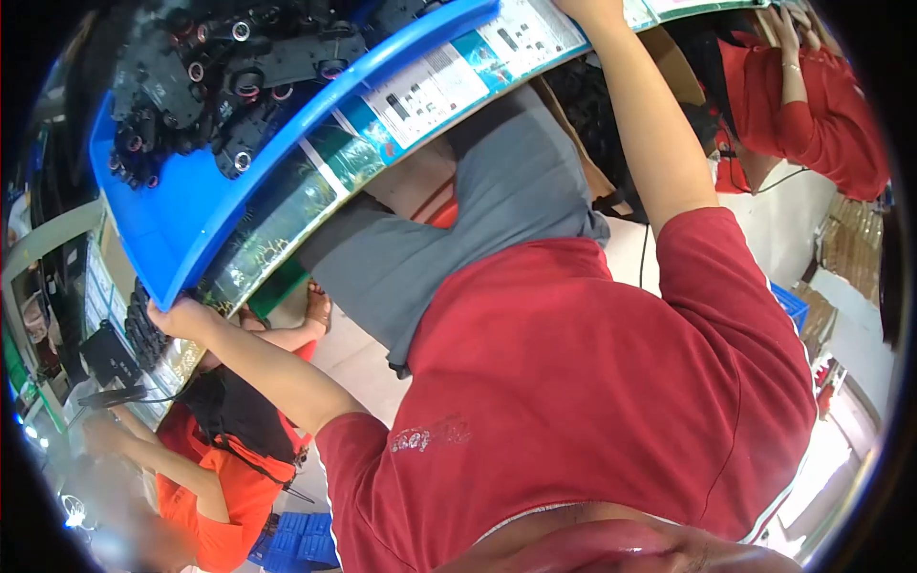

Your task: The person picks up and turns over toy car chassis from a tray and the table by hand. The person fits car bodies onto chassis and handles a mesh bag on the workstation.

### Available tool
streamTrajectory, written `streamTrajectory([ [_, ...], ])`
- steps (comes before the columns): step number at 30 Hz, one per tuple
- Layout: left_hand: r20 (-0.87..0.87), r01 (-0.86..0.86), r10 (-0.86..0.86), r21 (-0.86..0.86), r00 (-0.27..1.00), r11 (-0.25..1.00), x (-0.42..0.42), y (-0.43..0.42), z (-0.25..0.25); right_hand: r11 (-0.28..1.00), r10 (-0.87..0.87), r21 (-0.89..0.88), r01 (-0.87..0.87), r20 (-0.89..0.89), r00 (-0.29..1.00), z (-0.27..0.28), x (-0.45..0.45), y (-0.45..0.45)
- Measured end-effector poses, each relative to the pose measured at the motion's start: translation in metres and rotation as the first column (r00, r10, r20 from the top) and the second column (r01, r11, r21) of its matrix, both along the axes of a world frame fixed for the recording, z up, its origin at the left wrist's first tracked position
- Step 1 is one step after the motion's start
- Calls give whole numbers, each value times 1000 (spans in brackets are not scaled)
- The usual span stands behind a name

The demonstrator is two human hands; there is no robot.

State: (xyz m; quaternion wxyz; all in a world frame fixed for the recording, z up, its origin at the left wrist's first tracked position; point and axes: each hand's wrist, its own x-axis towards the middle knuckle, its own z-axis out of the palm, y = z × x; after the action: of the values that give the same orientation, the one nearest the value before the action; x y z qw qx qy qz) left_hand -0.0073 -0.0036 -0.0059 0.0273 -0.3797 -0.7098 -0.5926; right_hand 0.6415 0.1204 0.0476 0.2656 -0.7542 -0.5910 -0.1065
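Note:
My left hand [183, 317] is closed around the near left corner of a blue tray [181, 224]. The tray lies tilted across the view at the upper left. A heap of black plastic parts [253, 72] with round metallic and reddish rings fills much of it. My right hand [592, 10] is at the top edge, beyond the tray's right end, its fingers cut off by the frame. What it touches cannot be seen.
Under the tray runs a bench edge [330, 158] with printed sheets [425, 95] on it. A person in orange [234, 497] is at the lower left, another in red [812, 124] at the upper right. A cardboard box [673, 67] stands below the bench near my right arm.

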Motion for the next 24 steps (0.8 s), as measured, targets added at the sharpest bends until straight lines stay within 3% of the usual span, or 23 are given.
streamTrajectory([
  [6, 146, 105, -123, 126, 982, 986, -6, 0, -4, 998, -13, -68, 10, -33, 999, 12, -5, -5],
  [11, -15, -2, 2, -6, 1000, 1000, 5, -5, 2, 1000, -15, -27, 15, 0, 1000, 1, -5, -3],
  [14, 51, -6, 5, 17, 999, 1000, 4, -3, 0, 999, 16, -30, -17, -31, 999, 3, -2, -1],
  [17, -37, -50, 48, -50, 998, 998, 10, -4, 6, 1000, 15, 15, -15, -33, 999, 4, -6, -3],
  [21, 100, 76, -81, 48, 992, 996, -1, -5, -1, 1000, -2, 14, 2, 3, 1000, -2, -4, 1],
  [24, 109, 45, -51, 60, 993, 997, 9, -5, 1, 1000, -8, -3, 8, -30, 1000, -3, -4, 0],
])
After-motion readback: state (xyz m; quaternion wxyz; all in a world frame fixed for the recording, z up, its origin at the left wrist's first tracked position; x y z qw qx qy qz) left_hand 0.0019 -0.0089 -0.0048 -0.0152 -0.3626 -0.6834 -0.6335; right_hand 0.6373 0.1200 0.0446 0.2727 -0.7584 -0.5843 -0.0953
